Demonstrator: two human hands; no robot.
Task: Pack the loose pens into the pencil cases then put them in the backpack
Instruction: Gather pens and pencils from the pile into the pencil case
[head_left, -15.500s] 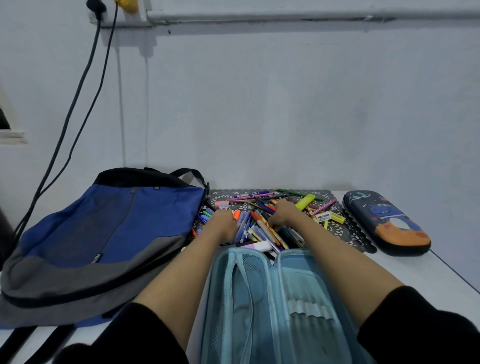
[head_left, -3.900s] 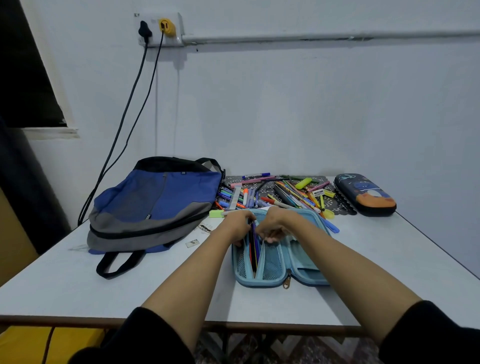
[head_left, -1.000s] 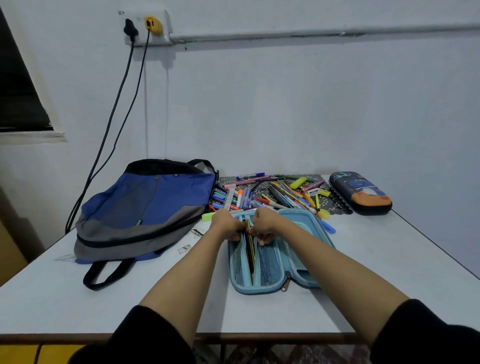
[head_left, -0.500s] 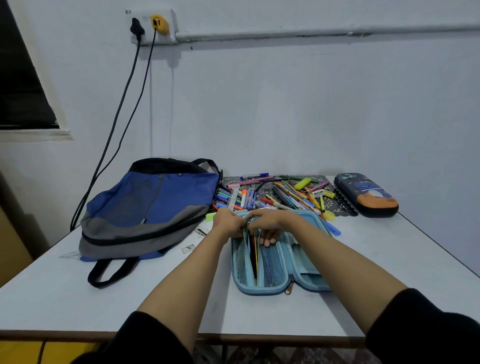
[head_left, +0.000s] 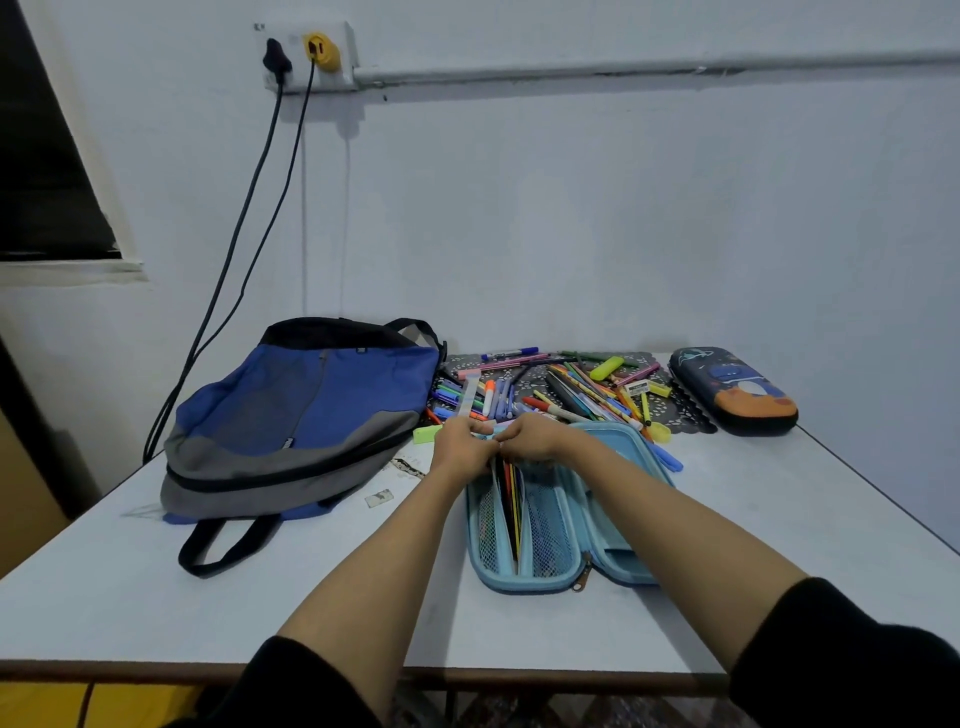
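A light blue pencil case lies open on the table in front of me. Several pens stand on edge in its left mesh pocket. My left hand pinches the far end of that pocket. My right hand touches it, fingers curled over the top ends of those pens. Behind my hands, a heap of loose pens and markers lies on a black patterned mat. A blue and grey backpack lies flat at the left, closed. A dark printed pencil case sits closed at the right.
A green eraser lies beside my left hand, and a blue pen sticks out past the case's right edge. A scrap of paper lies near the backpack. Two cables hang down the wall at the left.
My right hand's fingers have curled in and drawn up against my left hand at the far end of the case. The case and backpack have stayed put.
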